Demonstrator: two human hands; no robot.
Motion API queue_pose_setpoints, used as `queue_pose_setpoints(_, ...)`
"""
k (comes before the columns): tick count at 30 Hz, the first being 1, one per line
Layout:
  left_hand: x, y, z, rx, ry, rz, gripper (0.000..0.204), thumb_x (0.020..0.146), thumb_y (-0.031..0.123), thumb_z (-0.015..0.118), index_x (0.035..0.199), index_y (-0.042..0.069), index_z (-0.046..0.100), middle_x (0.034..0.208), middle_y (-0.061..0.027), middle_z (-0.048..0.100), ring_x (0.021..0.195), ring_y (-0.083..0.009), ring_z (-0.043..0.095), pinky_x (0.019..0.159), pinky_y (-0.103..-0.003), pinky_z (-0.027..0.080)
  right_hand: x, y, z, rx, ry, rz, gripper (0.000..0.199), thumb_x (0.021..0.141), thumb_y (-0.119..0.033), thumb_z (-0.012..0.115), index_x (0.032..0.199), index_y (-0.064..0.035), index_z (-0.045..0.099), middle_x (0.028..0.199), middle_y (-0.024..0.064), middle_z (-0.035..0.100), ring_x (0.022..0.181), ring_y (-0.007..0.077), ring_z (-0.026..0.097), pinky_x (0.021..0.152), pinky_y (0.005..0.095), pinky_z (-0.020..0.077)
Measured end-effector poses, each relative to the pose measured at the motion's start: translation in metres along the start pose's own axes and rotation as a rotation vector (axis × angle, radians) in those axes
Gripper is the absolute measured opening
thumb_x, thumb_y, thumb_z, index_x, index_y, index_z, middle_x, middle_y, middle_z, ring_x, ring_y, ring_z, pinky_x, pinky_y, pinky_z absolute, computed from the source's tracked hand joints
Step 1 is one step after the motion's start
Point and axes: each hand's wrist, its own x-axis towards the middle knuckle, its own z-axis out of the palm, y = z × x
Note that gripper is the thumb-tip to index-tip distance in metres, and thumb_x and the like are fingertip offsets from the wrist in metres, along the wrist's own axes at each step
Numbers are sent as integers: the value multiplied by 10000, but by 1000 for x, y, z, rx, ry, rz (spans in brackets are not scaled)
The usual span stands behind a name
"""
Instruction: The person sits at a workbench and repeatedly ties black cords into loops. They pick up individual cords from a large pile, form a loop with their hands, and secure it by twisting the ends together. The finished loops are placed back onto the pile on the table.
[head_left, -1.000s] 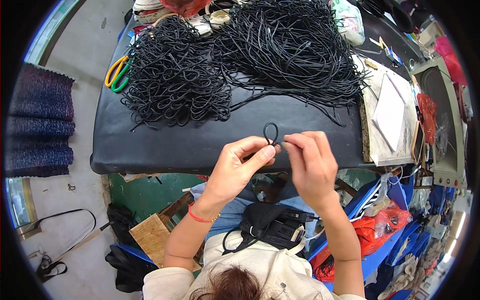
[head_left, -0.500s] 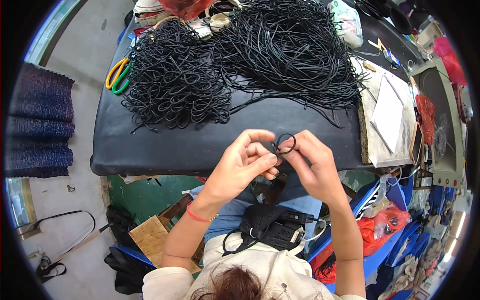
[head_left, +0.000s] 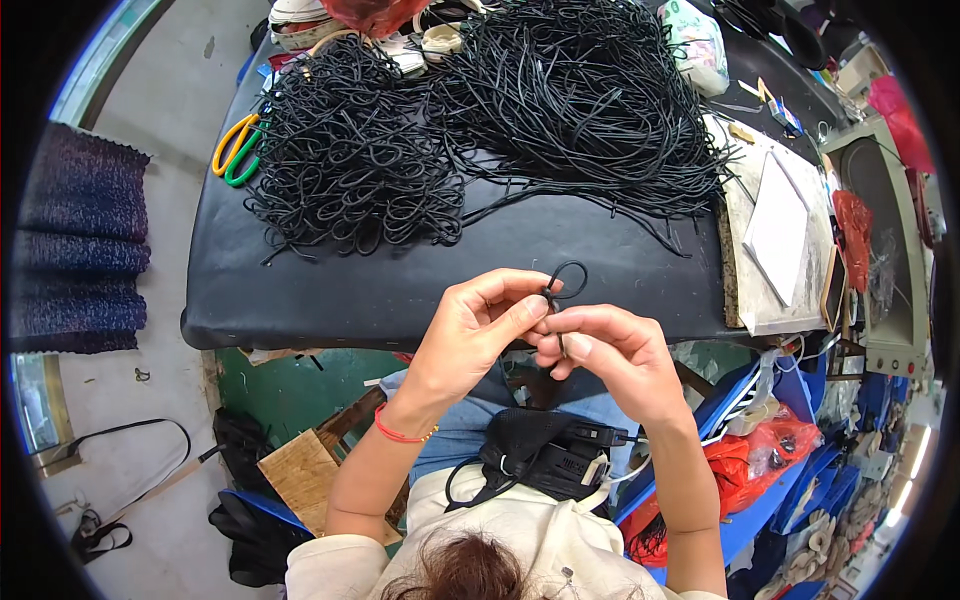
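One black cord (head_left: 571,263) up front, held over the tabletop (head_left: 300,290) near its front edge, loop sticking up. Left hand (head_left: 465,325): grip clamped on the cord at the loop's base, thumb against forefinger. Right hand (head_left: 630,365): just below, at the cord's tail; thumb and forefinger slightly apart, can't tell if they pinch it. Red bracelet (head_left: 400,435), left wrist.

Farther in: looped-cord pile (head_left: 355,160) left, bigger long-cord pile (head_left: 590,115) right. Scissors (head_left: 251,121), yellow and green handles, beside the looped ones. White sheet (head_left: 777,230) on a board (head_left: 735,150), right. Far side: red plastic bag (head_left: 370,12).
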Motion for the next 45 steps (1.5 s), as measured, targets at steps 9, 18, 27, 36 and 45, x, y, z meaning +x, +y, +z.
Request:
queue_pose_setpoints(9, -6, -11, 16, 22, 156, 125, 182, 835, 10, 599, 1012, -33, 597, 910, -83, 629, 807, -100, 594, 726, -229, 513, 6, 11, 19, -433, 413, -183, 107, 838, -86, 627, 853, 4, 571, 748, 32, 622, 678, 21, 542, 596, 173, 435)
queue_pose_setpoints(18, -9, -7, 10, 367, 76, 105, 162, 817, 44, 620, 952, -45, 625, 844, -92, 659, 752, -104, 613, 670, -236, 501, 16, 6, 4, -792, 343, -284, 219, 733, -151, 712, 881, -20, 618, 833, 64, 554, 797, 147, 500, 660, 268, 413)
queue_pose_setpoints(27, -13, 9, 15, 912, -130, 236, 137, 787, 48, 650, 903, -26, 639, 792, -91, 641, 697, -109, 595, 619, -244, 491, 19, 8, -1, 37, 294, 39, 115, 826, -124, 646, 834, -13, 613, 696, -7, 594, 609, 25, 496, 554, 180, 393)
queue_pose_setpoints(36, -13, -14, 17, 260, -21, -20, 132, 816, 121, 649, 828, -8, 625, 627, 10, 544, 548, -16, 452, 477, -204, 357, 22, 15, 10, -43, 393, -119, 149, 856, -152, 624, 792, -39, 553, 649, -56, 526, 574, -13, 411, 513, 158, 326)
queue_pose_setpoints(45, -19, -18, 29, 253, 65, 50, 116, 832, 84, 617, 896, -13, 610, 612, 38, 486, 525, -7, 369, 451, -197, 304, 28, 14, 12, 6, 487, -178, 175, 859, -173, 622, 767, -64, 521, 625, -74, 473, 551, -10, 371, 493, 160, 313)
